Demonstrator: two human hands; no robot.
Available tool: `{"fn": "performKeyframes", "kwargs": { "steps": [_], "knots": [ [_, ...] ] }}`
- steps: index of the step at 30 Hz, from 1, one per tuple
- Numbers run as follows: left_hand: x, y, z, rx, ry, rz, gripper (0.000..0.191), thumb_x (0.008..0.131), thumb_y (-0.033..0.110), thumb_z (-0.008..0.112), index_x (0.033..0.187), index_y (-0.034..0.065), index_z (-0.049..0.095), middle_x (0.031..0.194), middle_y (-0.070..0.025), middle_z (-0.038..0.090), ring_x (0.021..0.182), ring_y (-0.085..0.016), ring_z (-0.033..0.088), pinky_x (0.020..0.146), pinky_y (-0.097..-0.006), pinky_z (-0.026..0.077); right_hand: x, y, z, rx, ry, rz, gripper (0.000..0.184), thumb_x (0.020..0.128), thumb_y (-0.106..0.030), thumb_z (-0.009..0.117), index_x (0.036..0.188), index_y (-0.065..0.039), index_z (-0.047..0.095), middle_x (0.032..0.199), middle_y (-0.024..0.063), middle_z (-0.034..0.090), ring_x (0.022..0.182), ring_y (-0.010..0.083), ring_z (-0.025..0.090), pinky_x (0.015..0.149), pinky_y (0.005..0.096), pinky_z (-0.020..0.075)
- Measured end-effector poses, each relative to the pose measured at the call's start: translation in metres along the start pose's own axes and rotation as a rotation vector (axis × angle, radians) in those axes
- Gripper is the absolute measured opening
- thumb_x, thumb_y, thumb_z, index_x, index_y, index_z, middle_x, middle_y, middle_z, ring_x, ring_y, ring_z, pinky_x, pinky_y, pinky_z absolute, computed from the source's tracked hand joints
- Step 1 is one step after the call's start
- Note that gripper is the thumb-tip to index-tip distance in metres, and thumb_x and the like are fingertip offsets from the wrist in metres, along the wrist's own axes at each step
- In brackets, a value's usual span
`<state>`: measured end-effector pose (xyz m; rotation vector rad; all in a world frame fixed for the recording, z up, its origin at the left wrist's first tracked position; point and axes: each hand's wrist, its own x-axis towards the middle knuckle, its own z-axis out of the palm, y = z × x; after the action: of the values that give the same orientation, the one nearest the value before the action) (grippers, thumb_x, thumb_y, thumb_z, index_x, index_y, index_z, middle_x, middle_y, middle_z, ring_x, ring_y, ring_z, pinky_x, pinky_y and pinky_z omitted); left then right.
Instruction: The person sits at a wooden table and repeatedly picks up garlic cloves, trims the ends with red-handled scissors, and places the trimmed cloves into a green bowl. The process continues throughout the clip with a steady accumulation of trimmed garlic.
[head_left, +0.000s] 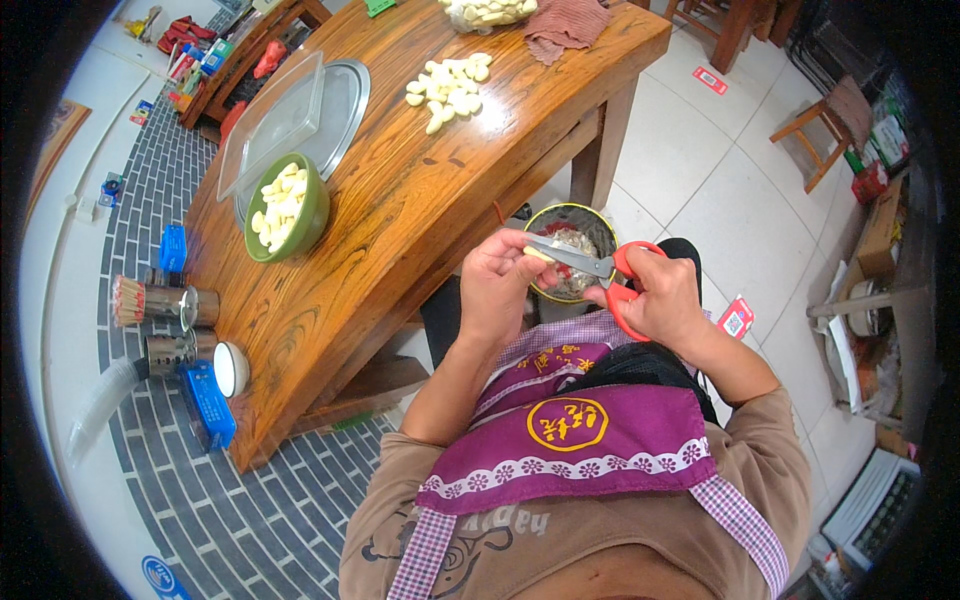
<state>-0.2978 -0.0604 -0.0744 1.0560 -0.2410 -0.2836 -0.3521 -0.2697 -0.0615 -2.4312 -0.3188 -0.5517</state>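
Between the fingertips of my left hand (496, 281) is a pale garlic clove (538, 254). My right hand (664, 292) grips red-handled scissors (628, 259), whose grey blades (574, 259) reach across to the clove. Below both hands stands a bin with a yellow rim (609, 229), holding pale scraps and something red. A green bowl (311, 217) full of peeled cloves rests on the wooden table (360, 232) to the left. Farther back on the tabletop lies a loose pile of garlic cloves (450, 86).
A bag of cloves (491, 13) and a reddish cloth (566, 28) lie at the table's far end. Behind the bowl, a clear plastic container (281, 124) leans over a round metal tray (349, 112). A white cup (231, 369) sits near the left edge. A wooden stool (821, 135) stands right.
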Motion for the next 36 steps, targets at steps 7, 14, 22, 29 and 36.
{"fn": "performKeyframes", "kwargs": {
  "steps": [7, 14, 22, 29, 36],
  "knots": [
    [0.007, -0.002, -0.004, -0.021, 0.167, 0.034, 0.023, 0.093, 0.003, 0.063, 0.115, -0.0048, 0.061, 0.095, -0.0087, 0.064, 0.078, -0.014, 0.060, 0.073, -0.0249, 0.050, -0.002, 0.035, 0.033, 0.029, -0.112, 0.188, 0.045, 0.073, -0.042, 0.083, 0.075, -0.003, 0.060, 0.062, 0.0162, 0.059, 0.055, 0.0348, 0.062, 0.050, 0.0402, 0.0478],
    [0.004, 0.013, 0.008, 0.152, 0.228, 0.243, 0.033, 0.087, -0.011, 0.063, 0.118, -0.0052, 0.053, 0.098, -0.0076, 0.061, 0.094, -0.016, 0.064, 0.088, -0.0285, 0.051, -0.032, 0.131, 0.114, -0.146, -0.302, 0.119, 0.035, 0.077, -0.038, 0.073, 0.085, -0.005, 0.065, 0.074, 0.0186, 0.067, 0.069, 0.0398, 0.067, 0.061, 0.0499, 0.0529],
    [0.001, 0.025, 0.004, 0.484, 0.332, 0.453, 0.029, 0.083, -0.015, 0.065, 0.107, -0.0010, 0.053, 0.102, -0.0085, 0.060, 0.093, -0.016, 0.063, 0.084, -0.0258, 0.052, -0.052, 0.157, 0.151, -0.238, -0.418, 0.248, 0.038, 0.077, -0.040, 0.072, 0.087, -0.004, 0.066, 0.074, 0.0186, 0.069, 0.072, 0.0372, 0.069, 0.064, 0.0483, 0.0547],
    [0.003, 0.030, -0.003, 0.622, 0.355, 0.691, 0.028, 0.080, -0.010, 0.070, 0.104, -0.0006, 0.059, 0.101, -0.0110, 0.063, 0.088, -0.015, 0.061, 0.080, -0.0258, 0.050, -0.051, 0.154, 0.150, -0.282, -0.478, 0.263, 0.037, 0.077, -0.040, 0.071, 0.087, -0.005, 0.067, 0.076, 0.0184, 0.069, 0.075, 0.0373, 0.069, 0.066, 0.0482, 0.0543],
    [0.014, 0.089, -0.057, 1.072, 0.699, 0.958, 0.021, 0.080, -0.005, 0.073, 0.100, 0.0009, 0.068, 0.094, -0.0095, 0.064, 0.077, -0.017, 0.059, 0.068, -0.0262, 0.049, -0.052, 0.157, 0.154, -0.266, -0.530, 0.315, 0.037, 0.079, -0.041, 0.070, 0.086, -0.005, 0.066, 0.083, 0.0209, 0.070, 0.081, 0.0395, 0.069, 0.072, 0.0484, 0.0552]
  ]
}}
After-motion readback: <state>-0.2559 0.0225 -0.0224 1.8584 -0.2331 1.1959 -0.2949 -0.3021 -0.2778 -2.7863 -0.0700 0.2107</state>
